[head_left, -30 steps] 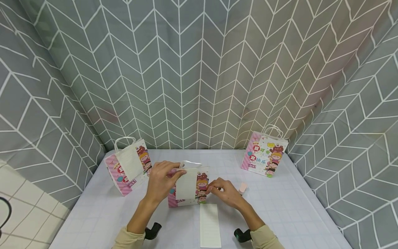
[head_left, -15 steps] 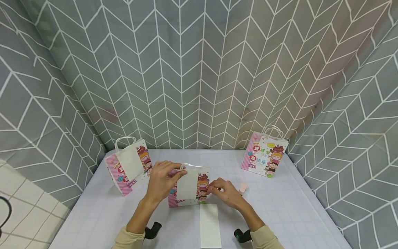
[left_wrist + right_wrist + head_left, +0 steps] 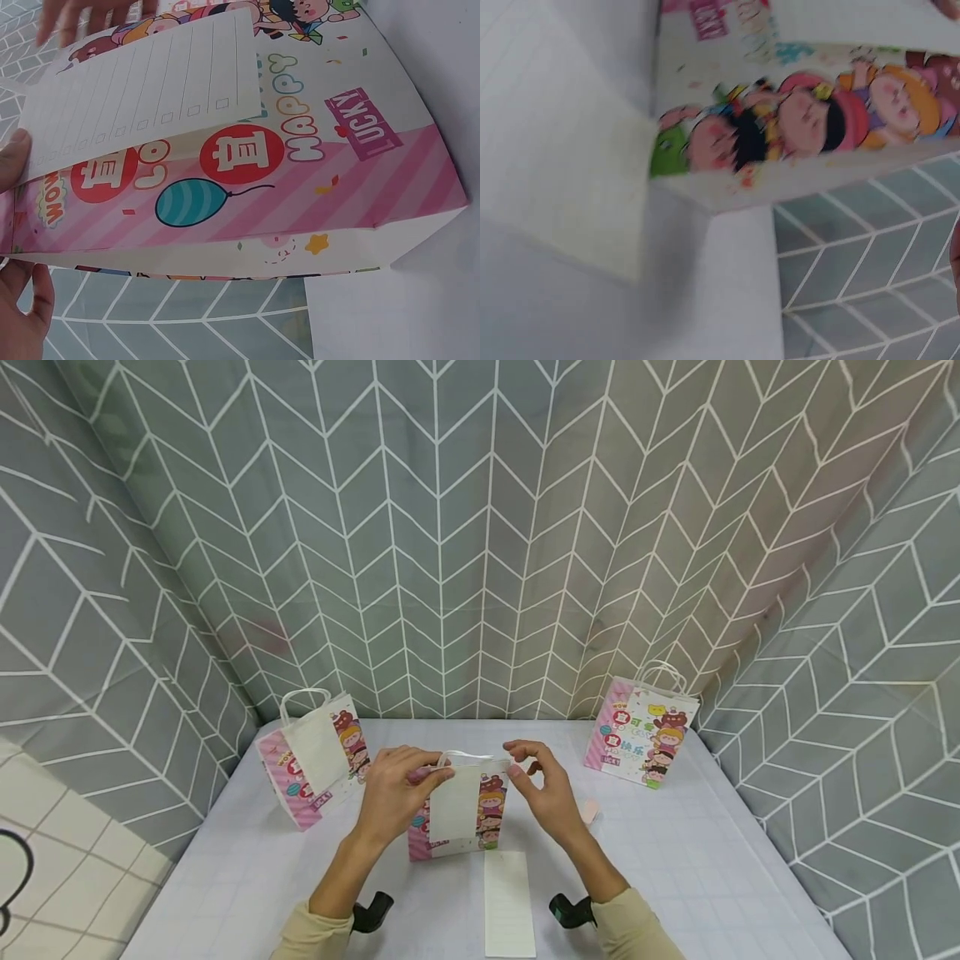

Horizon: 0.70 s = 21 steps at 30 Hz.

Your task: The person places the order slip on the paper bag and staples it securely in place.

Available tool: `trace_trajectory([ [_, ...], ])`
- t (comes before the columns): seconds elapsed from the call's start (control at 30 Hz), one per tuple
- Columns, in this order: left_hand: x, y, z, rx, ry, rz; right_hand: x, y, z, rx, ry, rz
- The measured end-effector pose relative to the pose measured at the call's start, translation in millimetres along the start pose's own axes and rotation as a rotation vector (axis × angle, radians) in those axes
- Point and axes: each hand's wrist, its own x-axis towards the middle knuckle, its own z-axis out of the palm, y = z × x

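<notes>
A pink-and-white cartoon paper gift bag [image 3: 491, 814] stands at the table's middle, with white handles at its top. A white lined checklist sheet [image 3: 150, 90] lies over its front panel. My left hand [image 3: 396, 789] pinches the bag's upper left edge with the sheet; its thumb [image 3: 13, 156] presses on the sheet and the fingers lie behind. My right hand [image 3: 547, 789] is at the bag's upper right corner, thumb and forefinger spread apart. In the right wrist view the bag [image 3: 802, 124] shows its row of cartoon faces, and little of that hand is visible.
Another gift bag [image 3: 300, 777] with a sheet on its front stands at the left. A third bag [image 3: 637, 735] stands at the back right. A pad of lined sheets [image 3: 510, 906] lies in front, and a small pale pink object [image 3: 591, 812] sits beyond my right wrist.
My right hand has moved up from the bag's right side to its top right corner, and its fingers have spread. My left hand keeps its grip at the upper left edge.
</notes>
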Motion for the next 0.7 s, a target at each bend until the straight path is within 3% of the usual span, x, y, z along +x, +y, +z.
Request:
trace_trajectory([
  [0.2,0.9,0.7,1.6,0.010,-0.010,-0.020,10.3,-19.1,13.3,-0.038,-0.081,0.003],
  [0.47,-0.4,-0.5,2.3,0.007,-0.021,-0.034,15.1,-39.4,19.5,-0.076,-0.033,-0.004],
  [0.7,-2.9,0.0,-1.4,-0.005,-0.044,-0.106,18.1,-62.4,15.6,-0.073,-0.050,-0.009],
])
